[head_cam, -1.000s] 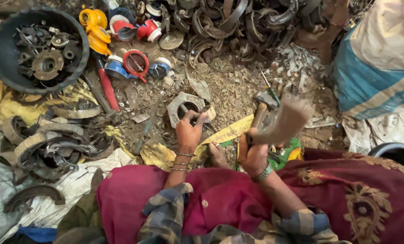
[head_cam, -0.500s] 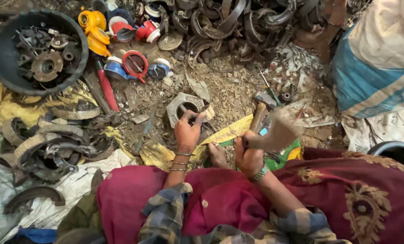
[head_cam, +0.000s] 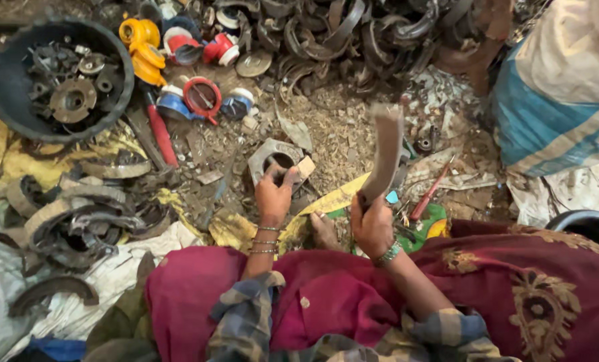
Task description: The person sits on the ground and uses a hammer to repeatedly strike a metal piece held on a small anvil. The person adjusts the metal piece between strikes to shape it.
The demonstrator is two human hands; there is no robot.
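Observation:
My left hand (head_cam: 273, 196) grips the near edge of a grey metal part with a round hole (head_cam: 273, 158), lying flat on the debris-covered ground. My right hand (head_cam: 372, 224) is closed around the wooden handle of a hammer (head_cam: 383, 153), which points up and away, its head blurred above the ground. A bare foot (head_cam: 325, 231) rests between my two hands. My lap is covered by a magenta cloth (head_cam: 326, 295).
A dark round tub of metal parts (head_cam: 8, 87) stands at the far left. Curved brake shoes (head_cam: 78, 221) are heaped at left and across the top (head_cam: 353, 33). Red, blue and yellow plastic parts (head_cam: 192, 94) lie near a red-handled tool (head_cam: 160, 134). Another person's blue and cream cloth (head_cam: 561, 100) is at right.
The hammer in my right hand has swung upward from a lower, tilted position. My left hand has stayed on the metal part.

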